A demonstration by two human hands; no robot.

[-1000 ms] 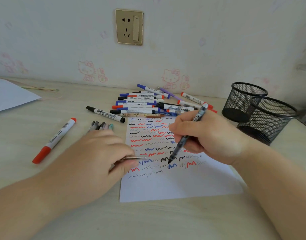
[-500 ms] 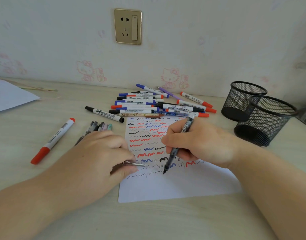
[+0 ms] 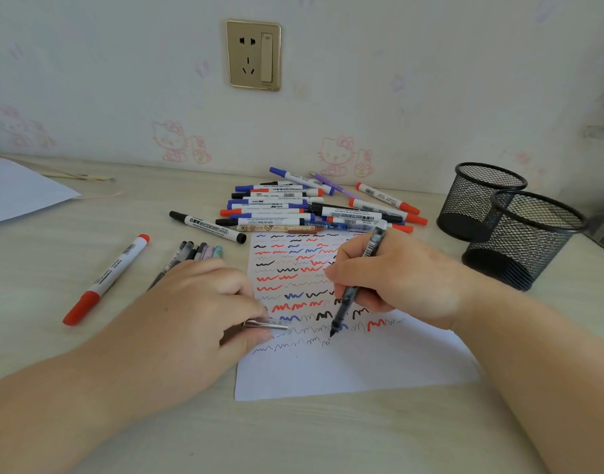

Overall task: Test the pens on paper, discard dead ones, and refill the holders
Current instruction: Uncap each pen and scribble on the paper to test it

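Note:
My right hand (image 3: 396,278) grips a dark gel pen (image 3: 348,302) with its tip down on the white test paper (image 3: 355,367), at the end of the lowest row of thin black squiggles. The paper carries several rows of red, blue and black squiggles. My left hand (image 3: 191,309) rests on the paper's left edge and pinches the pen's clear cap with a metal clip (image 3: 266,325). A heap of markers and pens (image 3: 293,206) lies beyond the paper. Two empty black mesh holders (image 3: 478,200) (image 3: 529,237) stand at the right.
A red-capped whiteboard marker (image 3: 105,278) lies alone at the left, a black-capped one (image 3: 208,227) near the heap. A small bunch of thin pens (image 3: 198,251) pokes out behind my left hand. Another white sheet (image 3: 16,189) lies far left. A wall socket (image 3: 253,54) is above.
My right hand moved the pen down and left across the paper to the lowest row, adding a short black squiggle. My left hand stayed put with the cap.

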